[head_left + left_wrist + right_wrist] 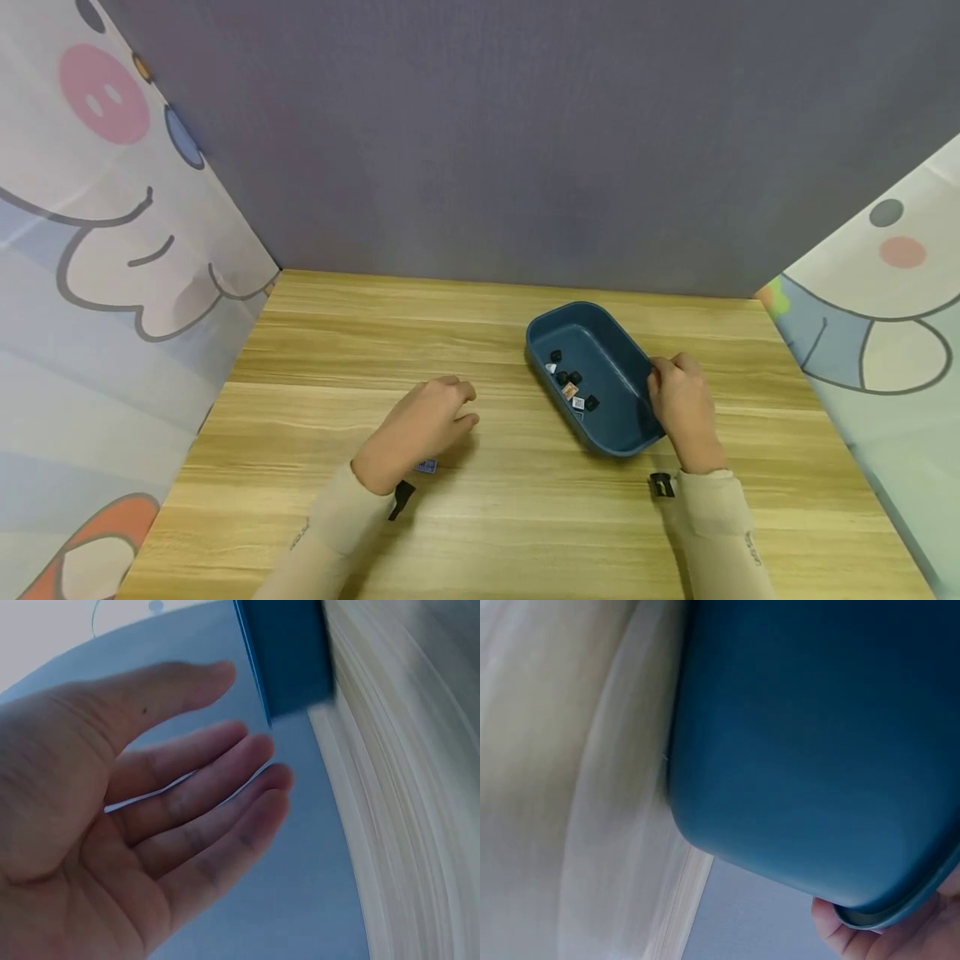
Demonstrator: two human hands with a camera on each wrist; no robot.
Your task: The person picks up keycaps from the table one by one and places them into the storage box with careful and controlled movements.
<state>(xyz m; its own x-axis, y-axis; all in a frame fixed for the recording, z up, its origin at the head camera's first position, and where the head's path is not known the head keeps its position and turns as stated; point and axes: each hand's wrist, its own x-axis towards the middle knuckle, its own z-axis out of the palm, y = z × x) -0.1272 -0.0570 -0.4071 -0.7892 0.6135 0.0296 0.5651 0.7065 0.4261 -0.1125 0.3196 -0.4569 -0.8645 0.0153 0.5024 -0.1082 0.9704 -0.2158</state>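
Note:
A dark blue plastic bin (618,387) sits tilted to the left on the table. My right hand (684,408) grips its right rim; in the right wrist view the fingers (855,941) wrap over the lip. Several small pieces lie along the bin's left side, among them black ones (592,403), a tan one (570,391) and a white one (577,404). My left hand (423,425) hovers over the table left of the bin, palm bare and fingers loosely bent in the left wrist view. Beside its wrist, a small blue printed piece (427,466) lies on the wood, partly hidden.
The wooden table (337,333) ends at a grey wall (480,150) at the back. Cartoon-printed panels stand on the left (97,275) and right (900,333). Black wrist fittings (662,485) show beside both sleeve cuffs.

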